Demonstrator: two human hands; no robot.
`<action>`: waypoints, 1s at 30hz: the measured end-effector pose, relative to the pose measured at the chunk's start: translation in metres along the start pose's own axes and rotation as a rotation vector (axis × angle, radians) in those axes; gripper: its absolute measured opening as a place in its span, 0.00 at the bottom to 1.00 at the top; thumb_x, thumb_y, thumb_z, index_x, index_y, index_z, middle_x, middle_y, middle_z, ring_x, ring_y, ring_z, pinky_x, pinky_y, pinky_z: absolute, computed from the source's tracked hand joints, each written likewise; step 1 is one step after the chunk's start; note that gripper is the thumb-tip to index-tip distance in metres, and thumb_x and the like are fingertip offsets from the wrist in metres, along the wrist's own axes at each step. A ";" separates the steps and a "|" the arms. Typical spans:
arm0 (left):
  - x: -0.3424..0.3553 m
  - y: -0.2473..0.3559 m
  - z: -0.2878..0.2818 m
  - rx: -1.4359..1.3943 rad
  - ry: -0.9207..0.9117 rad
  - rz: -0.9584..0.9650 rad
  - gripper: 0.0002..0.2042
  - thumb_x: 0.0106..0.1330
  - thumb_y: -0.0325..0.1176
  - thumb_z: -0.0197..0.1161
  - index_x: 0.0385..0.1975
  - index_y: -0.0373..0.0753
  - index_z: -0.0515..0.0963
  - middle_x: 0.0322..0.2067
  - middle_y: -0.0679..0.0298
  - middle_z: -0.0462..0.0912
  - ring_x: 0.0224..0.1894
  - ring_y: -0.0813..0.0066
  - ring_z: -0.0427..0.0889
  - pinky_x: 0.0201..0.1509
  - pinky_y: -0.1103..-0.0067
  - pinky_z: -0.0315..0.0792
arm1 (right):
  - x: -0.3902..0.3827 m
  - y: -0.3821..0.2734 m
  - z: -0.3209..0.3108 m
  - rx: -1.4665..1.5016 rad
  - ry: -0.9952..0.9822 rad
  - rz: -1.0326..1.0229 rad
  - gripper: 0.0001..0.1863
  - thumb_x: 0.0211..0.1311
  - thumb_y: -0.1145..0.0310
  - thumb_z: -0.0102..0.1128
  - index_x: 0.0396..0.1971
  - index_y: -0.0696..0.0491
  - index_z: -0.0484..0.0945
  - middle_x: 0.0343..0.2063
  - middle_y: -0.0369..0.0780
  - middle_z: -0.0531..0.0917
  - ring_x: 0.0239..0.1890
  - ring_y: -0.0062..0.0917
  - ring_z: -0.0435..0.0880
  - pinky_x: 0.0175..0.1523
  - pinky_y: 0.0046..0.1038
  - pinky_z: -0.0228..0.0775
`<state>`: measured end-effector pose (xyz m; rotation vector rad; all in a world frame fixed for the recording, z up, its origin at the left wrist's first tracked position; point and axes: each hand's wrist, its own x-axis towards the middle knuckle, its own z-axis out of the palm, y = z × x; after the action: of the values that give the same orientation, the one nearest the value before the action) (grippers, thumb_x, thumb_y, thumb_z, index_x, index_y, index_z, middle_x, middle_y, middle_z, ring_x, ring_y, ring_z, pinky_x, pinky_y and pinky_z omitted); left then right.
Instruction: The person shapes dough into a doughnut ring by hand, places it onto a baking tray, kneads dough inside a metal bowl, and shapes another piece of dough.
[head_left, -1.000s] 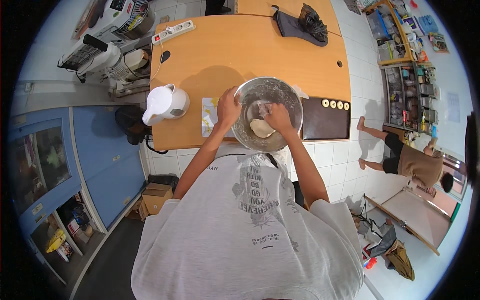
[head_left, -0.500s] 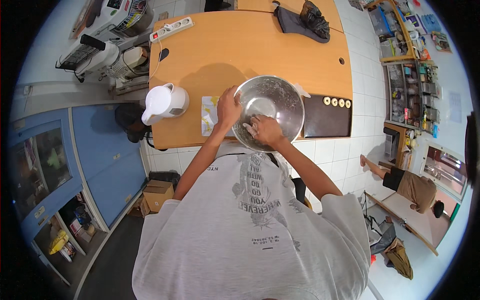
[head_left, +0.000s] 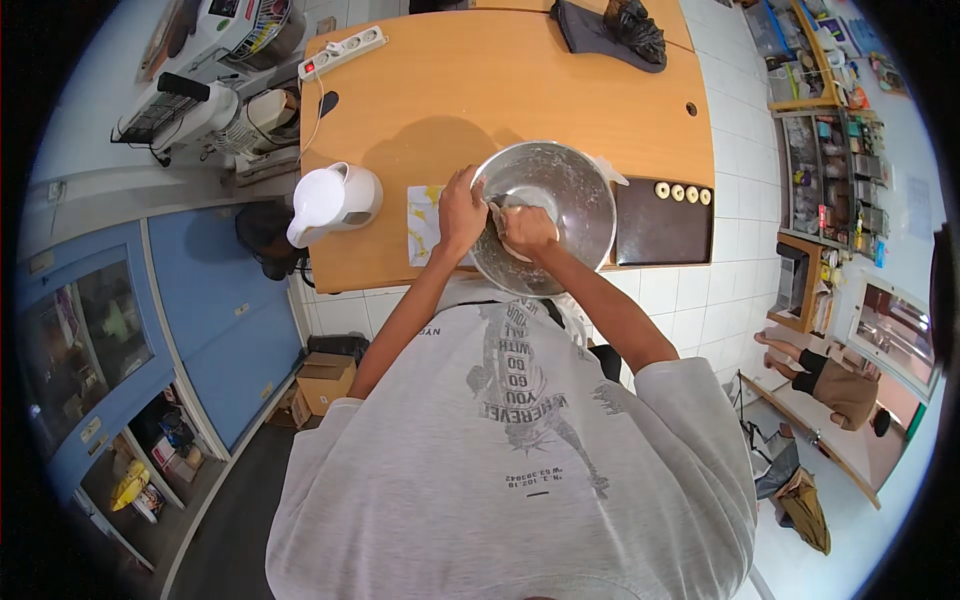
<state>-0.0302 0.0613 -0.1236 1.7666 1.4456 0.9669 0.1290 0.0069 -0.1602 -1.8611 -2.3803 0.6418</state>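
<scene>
A large stainless steel mixing bowl [head_left: 590,215] stands at the near edge of the table, its inner wall smeared with pale residue. My left hand [head_left: 462,212] is closed over the bowl's left rim. Down inside the bowl is my right hand [head_left: 528,230], its fingers curled into a fist near the left wall. A bit of pale, doughy stuff shows by its knuckles, but what lies within or under the fist is hidden. Right of the bowl lies a dark baking tray [head_left: 662,238], with several small pale dough rings [head_left: 677,192] in a row along its far side.
Left of the bowl are a white-and-yellow packet [head_left: 424,225] and a white jug-shaped kettle [head_left: 335,204]. A power strip [head_left: 345,50] lies at the table's far left, and a dark cloth [head_left: 600,38] with a black plastic bag at the far right. Another person [head_left: 840,390] is off to the right.
My right hand has gone from loosely bent, dough-smeared fingers to a tighter fist within the bowl. My left hand stays on the rim. The person at the right has shifted position.
</scene>
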 end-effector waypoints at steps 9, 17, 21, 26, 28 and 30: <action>0.005 0.009 -0.002 -0.007 -0.071 -0.068 0.08 0.72 0.25 0.59 0.48 0.33 0.79 0.42 0.44 0.84 0.47 0.39 0.82 0.50 0.57 0.73 | 0.002 0.033 0.027 0.267 0.215 0.654 0.28 0.78 0.46 0.44 0.47 0.53 0.87 0.35 0.57 0.88 0.41 0.59 0.87 0.50 0.50 0.79; 0.004 -0.002 -0.004 0.010 -0.065 -0.029 0.09 0.71 0.25 0.61 0.48 0.33 0.78 0.42 0.43 0.83 0.47 0.39 0.81 0.49 0.55 0.73 | -0.030 0.038 0.000 0.929 0.191 0.642 0.26 0.68 0.51 0.61 0.56 0.55 0.83 0.50 0.56 0.85 0.55 0.54 0.82 0.62 0.46 0.73; 0.001 0.000 -0.008 -0.016 -0.051 -0.065 0.09 0.71 0.25 0.61 0.48 0.33 0.78 0.42 0.43 0.83 0.47 0.38 0.81 0.49 0.55 0.73 | -0.035 0.027 -0.034 0.270 0.314 0.098 0.14 0.64 0.66 0.62 0.45 0.56 0.85 0.47 0.53 0.86 0.52 0.52 0.83 0.59 0.46 0.74; 0.002 0.000 -0.005 -0.010 -0.057 -0.052 0.09 0.71 0.25 0.60 0.48 0.33 0.79 0.42 0.43 0.83 0.47 0.37 0.81 0.49 0.55 0.74 | -0.019 0.035 -0.040 0.327 0.094 0.106 0.20 0.61 0.58 0.64 0.44 0.59 0.86 0.48 0.54 0.83 0.48 0.53 0.85 0.55 0.47 0.78; 0.002 0.000 -0.005 0.001 -0.066 -0.066 0.10 0.69 0.24 0.61 0.48 0.34 0.79 0.42 0.44 0.83 0.48 0.39 0.81 0.50 0.56 0.74 | -0.014 0.024 -0.037 0.135 0.038 0.208 0.20 0.63 0.54 0.61 0.41 0.57 0.87 0.47 0.56 0.85 0.47 0.53 0.87 0.54 0.48 0.80; 0.002 0.000 -0.005 0.011 -0.076 -0.079 0.12 0.67 0.22 0.61 0.49 0.34 0.79 0.43 0.45 0.83 0.49 0.40 0.81 0.50 0.56 0.74 | -0.007 0.019 -0.029 0.080 -0.007 0.234 0.21 0.64 0.53 0.59 0.39 0.57 0.88 0.43 0.56 0.86 0.45 0.53 0.87 0.54 0.48 0.80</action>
<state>-0.0342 0.0637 -0.1212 1.7225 1.4640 0.8440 0.1569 0.0123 -0.1388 -2.1232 -2.1238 0.7499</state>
